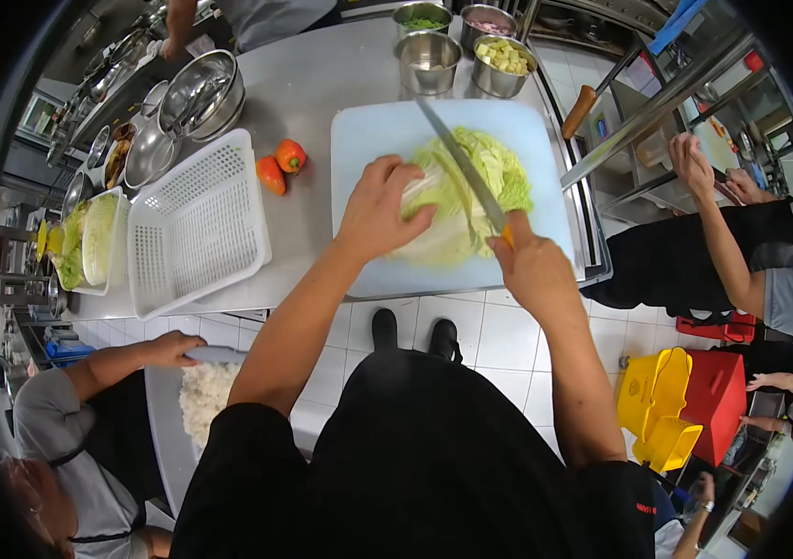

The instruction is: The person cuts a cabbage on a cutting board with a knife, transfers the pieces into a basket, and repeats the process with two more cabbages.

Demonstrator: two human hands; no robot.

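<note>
A pale green napa cabbage (503, 173) lies on a light blue cutting board (364, 126). My left hand (376, 211) rests on its left side, thumb and fingers curved around it and holding it against the board. In my right hand (538, 268) is a kitchen knife (461, 159), the fingers wrapped around its orange handle. The blade slants up and to the left across the cabbage, its tip reaching near the board's far edge. Part of the cabbage is hidden under the blade and my left hand.
Left of the board are two orange-red peppers (272, 175), a white perforated basket (257, 233) and metal bowls (233, 98). Several steel containers (429, 65) stand behind it. A wooden handle (579, 112) juts at the table's right edge. Co-workers stand left, right and across.
</note>
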